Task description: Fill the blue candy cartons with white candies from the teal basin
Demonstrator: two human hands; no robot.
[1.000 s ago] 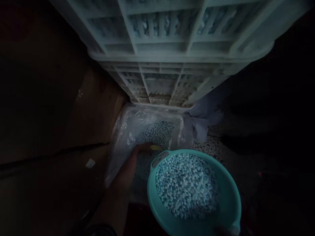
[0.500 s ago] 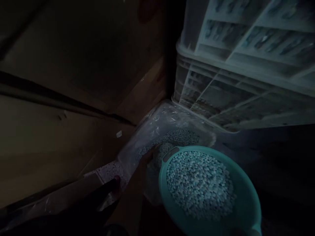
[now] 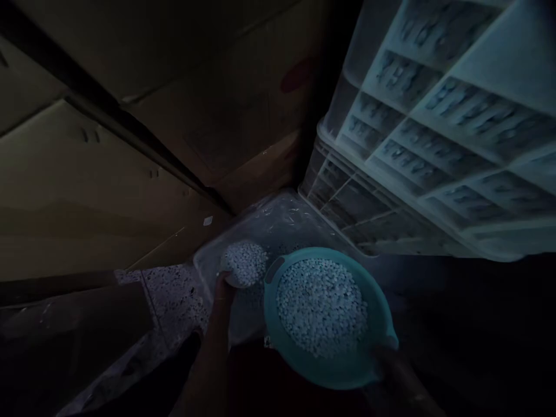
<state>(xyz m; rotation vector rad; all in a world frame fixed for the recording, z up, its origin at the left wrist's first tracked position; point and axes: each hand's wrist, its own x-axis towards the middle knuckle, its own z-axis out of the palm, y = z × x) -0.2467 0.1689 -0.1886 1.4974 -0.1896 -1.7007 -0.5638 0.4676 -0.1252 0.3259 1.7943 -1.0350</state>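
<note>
My left hand (image 3: 225,285) is closed on the edge of a small round bowl heaped with pale pellets (image 3: 245,263). It is over a clear plastic bag (image 3: 286,214), in which more pellets lie. On the right, my right hand (image 3: 386,362) grips the near rim of a teal basin (image 3: 382,295), close to its handle; the fingers are dim. White pellets (image 3: 321,307) fill much of the basin, which tilts a little and is just right of the bowl.
Large cardboard boxes (image 3: 143,220) stand stacked along the left. On the right, translucent plastic crates (image 3: 417,145) with small parts inside are stacked beside the bag. Speckled floor (image 3: 174,295) shows at lower left, near a dark box-like shape.
My left hand has come up and left out of the bag with the bowl full of pellets. In view, the basin has shifted left and now looks smaller. The camera has also turned.
</note>
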